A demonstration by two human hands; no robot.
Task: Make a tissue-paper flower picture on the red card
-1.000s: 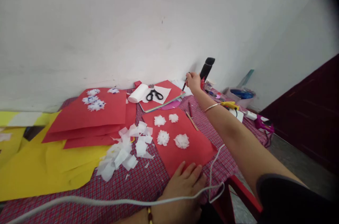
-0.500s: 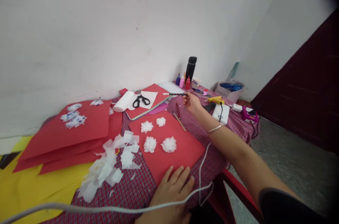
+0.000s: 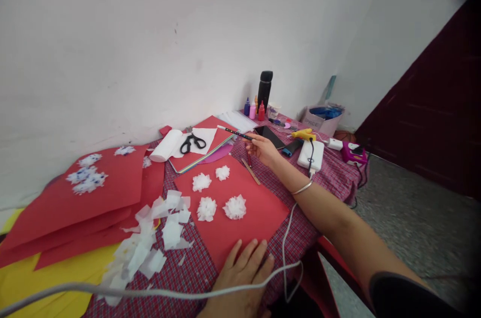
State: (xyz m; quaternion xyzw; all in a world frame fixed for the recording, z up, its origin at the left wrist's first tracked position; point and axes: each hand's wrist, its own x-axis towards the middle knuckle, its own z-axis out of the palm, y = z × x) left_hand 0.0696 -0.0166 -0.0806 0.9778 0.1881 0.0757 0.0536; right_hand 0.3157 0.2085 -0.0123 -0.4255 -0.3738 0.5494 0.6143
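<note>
Four white tufts (image 3: pixel 235 207) already sit on the red sheet (image 3: pixel 259 210) near the front edge of the counter (image 3: pixel 195 254), scraps (image 3: pixel 172 231) remaining, left hand (image 3: pixel 245 273) spread on it, fingers of the right hand (image 3: pixel 263 149) gripping a pencil (image 3: pixel 235 132).

Paper scraps (image 3: pixel 172 232) lie left of the front sheet (image 3: pixel 259 210) — tufts (image 3: pixel 235 207) on it, scissors (image 3: pixel 193 143) behind, bottles (image 3: pixel 261 112) farther back.

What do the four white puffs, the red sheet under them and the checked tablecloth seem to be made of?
White puffs: probably thin tissue paper, matte, by their crinkled, ruffled edges.
Red sheet: likely matte paper or card, flat with straight edges.
Checked tablecloth: apparently dull woven fabric, draping over the edge; fibre unclear.
</note>
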